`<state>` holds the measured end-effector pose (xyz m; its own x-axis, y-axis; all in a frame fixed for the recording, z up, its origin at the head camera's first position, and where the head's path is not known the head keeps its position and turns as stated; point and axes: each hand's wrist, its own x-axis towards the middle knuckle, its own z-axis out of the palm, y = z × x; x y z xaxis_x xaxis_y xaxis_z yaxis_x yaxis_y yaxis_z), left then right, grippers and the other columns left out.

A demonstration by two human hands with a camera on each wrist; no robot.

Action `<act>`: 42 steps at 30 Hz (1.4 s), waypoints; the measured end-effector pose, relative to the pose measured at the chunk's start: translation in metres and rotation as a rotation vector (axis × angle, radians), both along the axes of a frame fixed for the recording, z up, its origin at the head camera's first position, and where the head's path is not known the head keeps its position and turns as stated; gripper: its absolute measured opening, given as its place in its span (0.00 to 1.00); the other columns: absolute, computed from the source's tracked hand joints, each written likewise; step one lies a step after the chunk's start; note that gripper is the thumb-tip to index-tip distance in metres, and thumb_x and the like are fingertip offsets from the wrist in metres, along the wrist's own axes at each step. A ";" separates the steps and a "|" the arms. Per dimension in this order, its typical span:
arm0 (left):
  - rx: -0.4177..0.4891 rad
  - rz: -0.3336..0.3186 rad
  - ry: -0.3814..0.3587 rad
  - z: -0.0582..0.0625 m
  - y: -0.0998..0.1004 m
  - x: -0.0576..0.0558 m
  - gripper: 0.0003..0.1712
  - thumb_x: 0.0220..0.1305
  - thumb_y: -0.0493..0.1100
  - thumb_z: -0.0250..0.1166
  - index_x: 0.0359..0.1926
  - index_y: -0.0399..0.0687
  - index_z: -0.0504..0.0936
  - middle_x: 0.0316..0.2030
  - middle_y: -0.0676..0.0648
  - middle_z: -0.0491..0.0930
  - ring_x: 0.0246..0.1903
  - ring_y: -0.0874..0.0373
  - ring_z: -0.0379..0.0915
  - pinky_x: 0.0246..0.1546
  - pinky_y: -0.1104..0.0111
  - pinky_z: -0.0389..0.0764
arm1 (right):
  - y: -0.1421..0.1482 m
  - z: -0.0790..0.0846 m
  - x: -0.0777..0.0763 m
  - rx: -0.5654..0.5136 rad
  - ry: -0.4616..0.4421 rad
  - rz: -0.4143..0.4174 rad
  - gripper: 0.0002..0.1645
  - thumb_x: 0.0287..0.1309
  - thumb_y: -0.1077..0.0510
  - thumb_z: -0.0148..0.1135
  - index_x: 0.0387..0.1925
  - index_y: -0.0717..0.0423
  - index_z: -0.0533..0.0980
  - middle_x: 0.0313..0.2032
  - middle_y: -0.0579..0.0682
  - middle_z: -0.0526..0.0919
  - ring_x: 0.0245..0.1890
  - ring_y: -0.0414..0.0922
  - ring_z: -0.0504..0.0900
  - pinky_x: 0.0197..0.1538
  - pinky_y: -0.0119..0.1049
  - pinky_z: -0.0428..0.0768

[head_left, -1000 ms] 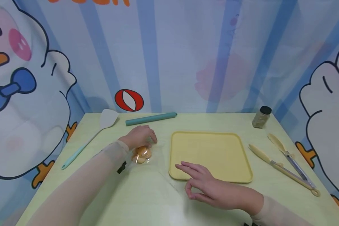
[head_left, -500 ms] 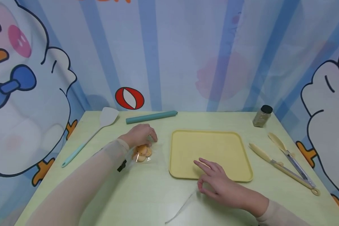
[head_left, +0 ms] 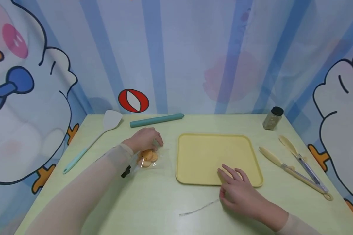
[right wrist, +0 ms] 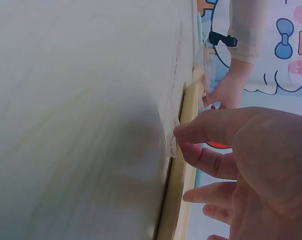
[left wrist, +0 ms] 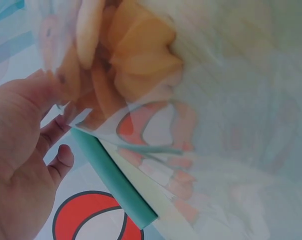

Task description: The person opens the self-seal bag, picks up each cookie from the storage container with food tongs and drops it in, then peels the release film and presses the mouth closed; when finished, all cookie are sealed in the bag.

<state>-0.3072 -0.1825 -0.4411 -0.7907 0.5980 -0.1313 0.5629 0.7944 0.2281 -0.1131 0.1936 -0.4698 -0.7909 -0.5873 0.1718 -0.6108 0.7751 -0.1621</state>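
Observation:
My left hand grips a clear plastic bag left of the yellow tray. Round, golden-brown crackers or cookies show through its film, and in the left wrist view shell-like ridged pieces fill the bag near my thumb. By the tray's front edge, my right hand pinches a thin clear strip between thumb and index finger, the other fingers spread. The strip's loose end trails left over the table. Small reddish print shows on the strip in the right wrist view.
A white spatula with a mint handle lies at the left. Behind my left hand is a teal cylinder. At the right stand a black-lidded jar and, nearer, yellow-tipped tongs. A patterned curtain hangs behind the table.
My right hand has moved right, away from the bag, drawing the strip along; the strip now lies apart from the bag. The left hand stays on the bag.

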 end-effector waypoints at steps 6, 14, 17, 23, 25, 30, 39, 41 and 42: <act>-0.008 0.008 0.009 -0.004 -0.002 -0.004 0.15 0.60 0.39 0.77 0.48 0.58 0.92 0.49 0.56 0.88 0.50 0.54 0.77 0.56 0.60 0.79 | 0.004 -0.001 -0.002 -0.093 -0.010 0.023 0.18 0.54 0.56 0.74 0.25 0.31 0.72 0.63 0.50 0.81 0.72 0.60 0.69 0.66 0.63 0.61; -0.002 0.002 0.005 -0.006 -0.001 -0.007 0.16 0.60 0.39 0.77 0.49 0.57 0.92 0.49 0.56 0.88 0.51 0.54 0.78 0.56 0.60 0.79 | 0.014 0.005 -0.004 -0.214 -0.186 0.025 0.21 0.53 0.58 0.77 0.31 0.29 0.74 0.64 0.49 0.79 0.72 0.61 0.67 0.64 0.65 0.57; -0.009 0.004 0.028 -0.004 0.000 -0.008 0.16 0.59 0.40 0.77 0.48 0.58 0.92 0.49 0.57 0.88 0.50 0.55 0.77 0.55 0.61 0.79 | 0.016 0.008 -0.007 -0.252 -0.206 0.015 0.20 0.55 0.59 0.77 0.33 0.30 0.75 0.65 0.49 0.79 0.72 0.60 0.67 0.64 0.66 0.56; -0.012 0.045 0.031 0.000 0.001 -0.008 0.14 0.59 0.42 0.78 0.46 0.58 0.92 0.43 0.58 0.88 0.43 0.57 0.75 0.47 0.64 0.78 | 0.012 0.009 -0.017 -0.314 -0.236 0.030 0.16 0.60 0.60 0.73 0.36 0.34 0.77 0.65 0.51 0.79 0.71 0.60 0.69 0.65 0.65 0.58; -0.008 0.048 0.029 0.000 0.002 -0.007 0.13 0.59 0.42 0.78 0.46 0.58 0.92 0.41 0.57 0.87 0.42 0.57 0.74 0.46 0.64 0.78 | 0.010 0.009 -0.021 -0.332 -0.241 0.044 0.16 0.61 0.60 0.73 0.36 0.35 0.77 0.64 0.52 0.79 0.70 0.60 0.70 0.65 0.66 0.58; -0.005 0.041 0.026 -0.004 0.008 -0.008 0.12 0.61 0.44 0.77 0.46 0.58 0.92 0.44 0.56 0.86 0.44 0.56 0.75 0.50 0.61 0.79 | 0.001 0.014 -0.033 -0.351 -0.241 0.078 0.13 0.63 0.60 0.72 0.36 0.36 0.77 0.64 0.53 0.79 0.69 0.58 0.72 0.64 0.68 0.61; 0.017 0.115 -0.065 -0.008 0.020 -0.015 0.18 0.66 0.43 0.73 0.56 0.55 0.86 0.51 0.53 0.86 0.55 0.54 0.78 0.62 0.57 0.78 | -0.020 0.018 -0.054 -0.372 -0.272 0.120 0.09 0.66 0.59 0.68 0.37 0.40 0.78 0.65 0.55 0.78 0.70 0.59 0.71 0.66 0.68 0.61; 0.014 0.125 -0.075 -0.006 0.021 -0.017 0.17 0.66 0.43 0.73 0.55 0.54 0.86 0.48 0.53 0.86 0.51 0.55 0.78 0.59 0.58 0.79 | -0.022 0.018 -0.058 -0.373 -0.277 0.121 0.09 0.66 0.59 0.68 0.38 0.40 0.78 0.65 0.55 0.78 0.70 0.59 0.71 0.67 0.69 0.60; 0.016 0.133 -0.084 -0.006 0.021 -0.017 0.16 0.66 0.42 0.73 0.54 0.54 0.87 0.46 0.53 0.85 0.50 0.55 0.78 0.58 0.58 0.80 | -0.023 0.018 -0.059 -0.371 -0.277 0.120 0.09 0.66 0.59 0.68 0.38 0.40 0.78 0.66 0.55 0.78 0.70 0.59 0.71 0.67 0.69 0.61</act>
<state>-0.3244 -0.1617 -0.4467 -0.8496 0.4913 -0.1918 0.4312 0.8565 0.2837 -0.1725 0.1702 -0.4514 -0.7669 -0.6161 0.1798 -0.5872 0.5606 -0.5839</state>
